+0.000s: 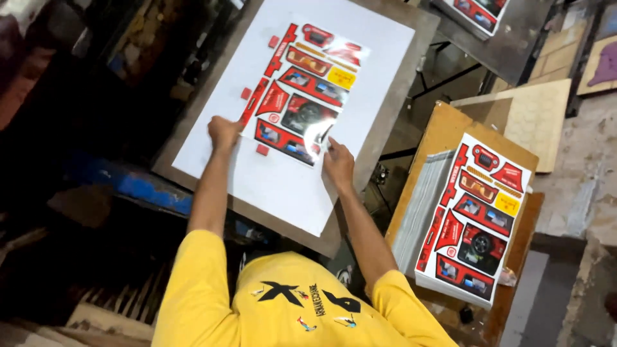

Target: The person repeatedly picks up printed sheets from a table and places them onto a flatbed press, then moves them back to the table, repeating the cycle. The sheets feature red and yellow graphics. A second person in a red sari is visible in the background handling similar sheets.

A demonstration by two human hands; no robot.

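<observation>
**Both hands on printed sheet at white board**

Head view: left hand (224, 132) pinches the near-left corner of the glossy red printed sheet (301, 96); right hand (338, 162) grips its near-right edge, fingers closed on it. Arms stretched forward, yellow sleeves. Sheet lies on white board (283, 186) atop grey table (392, 96). Stack of same sheets (472, 218) on wooden stand (443, 128) at right. Dim workshop.

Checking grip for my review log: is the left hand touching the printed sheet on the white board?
Touching. The head view shows the left hand pinching the printed sheet at its near-left edge.
</observation>
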